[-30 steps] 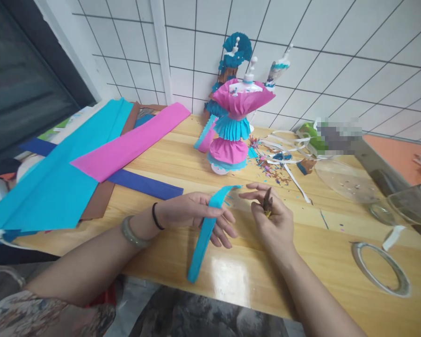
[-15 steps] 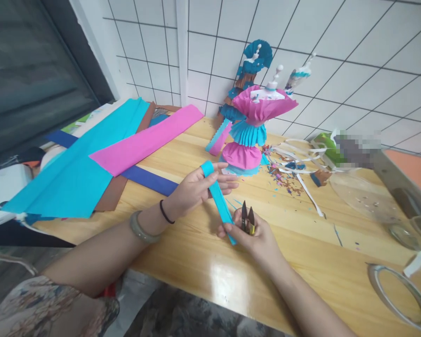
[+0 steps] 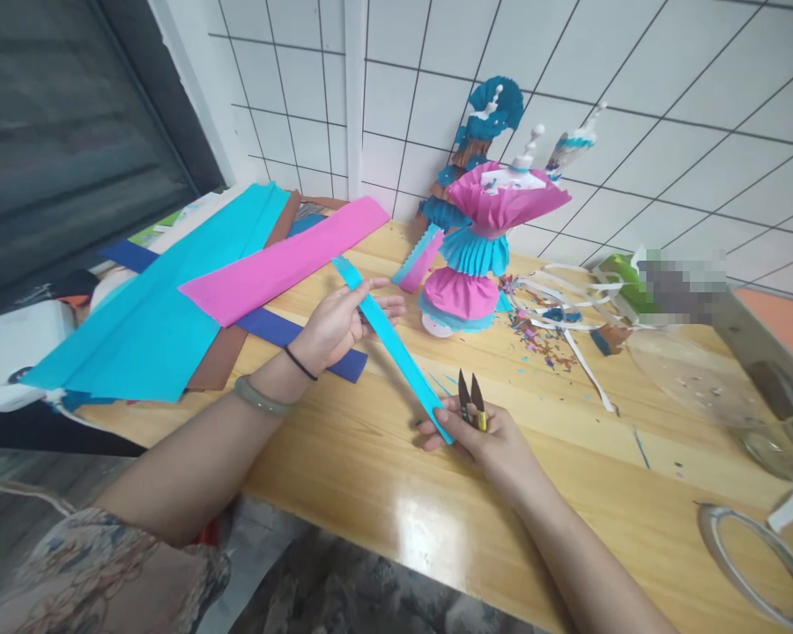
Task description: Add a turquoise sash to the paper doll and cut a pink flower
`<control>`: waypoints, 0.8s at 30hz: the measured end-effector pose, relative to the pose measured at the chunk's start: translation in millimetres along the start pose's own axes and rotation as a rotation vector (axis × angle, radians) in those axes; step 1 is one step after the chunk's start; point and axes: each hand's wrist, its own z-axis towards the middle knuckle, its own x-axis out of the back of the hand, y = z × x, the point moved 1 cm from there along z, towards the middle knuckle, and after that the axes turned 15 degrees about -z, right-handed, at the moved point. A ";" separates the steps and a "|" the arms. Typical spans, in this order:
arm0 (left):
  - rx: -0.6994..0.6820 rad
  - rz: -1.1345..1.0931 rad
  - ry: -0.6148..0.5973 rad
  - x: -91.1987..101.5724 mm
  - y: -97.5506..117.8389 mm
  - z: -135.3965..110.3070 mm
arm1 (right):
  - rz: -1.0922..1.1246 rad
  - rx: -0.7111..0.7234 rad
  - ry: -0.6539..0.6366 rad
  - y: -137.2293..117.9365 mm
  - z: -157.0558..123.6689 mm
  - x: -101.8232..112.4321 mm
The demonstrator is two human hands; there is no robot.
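A narrow turquoise crepe paper strip (image 3: pixel 396 345) stretches diagonally between my hands above the wooden table. My left hand (image 3: pixel 336 326) grips it near its upper end between thumb and fingers, the other fingers extended behind it. My right hand (image 3: pixel 495 445) pinches the lower end with the thumb on top. Thread snips (image 3: pixel 474 403) also sit in my right palm, dark blades pointing up and apart, with a bit of yellow handle showing. Beyond my hands stands a tiered paper figure (image 3: pixel 466 295) with pink and turquoise ruffles and a white top.
Turquoise sheets (image 3: pixel 151 308), a pink sheet (image 3: pixel 291 255) and a dark blue strip (image 3: pixel 344 363) lie at left. A blue and brown paper piece (image 3: pixel 474 154) leans by the tiled wall. Paper scraps (image 3: pixel 548 343) and white ribbons (image 3: pixel 588 365) lie right; a tape roll (image 3: pixel 714 537) is near the front.
My left hand has moved left and a little up, away from my right hand. The strip, earlier curled over my left fingers, is now drawn out longer and straighter.
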 end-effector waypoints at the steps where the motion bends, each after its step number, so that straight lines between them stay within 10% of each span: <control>1: 0.024 -0.006 0.025 1.3 -1.4 0.9 | -0.003 -0.005 0.009 0.1 0.3 0.3; 11: 0.716 0.231 -0.315 -15.1 -40.0 -25.0 | -0.045 -0.047 0.096 2.1 5.5 1.3; 24: 0.561 0.225 -0.175 -10.5 -38.6 -19.5 | -0.042 -0.038 0.092 4.3 5.6 5.6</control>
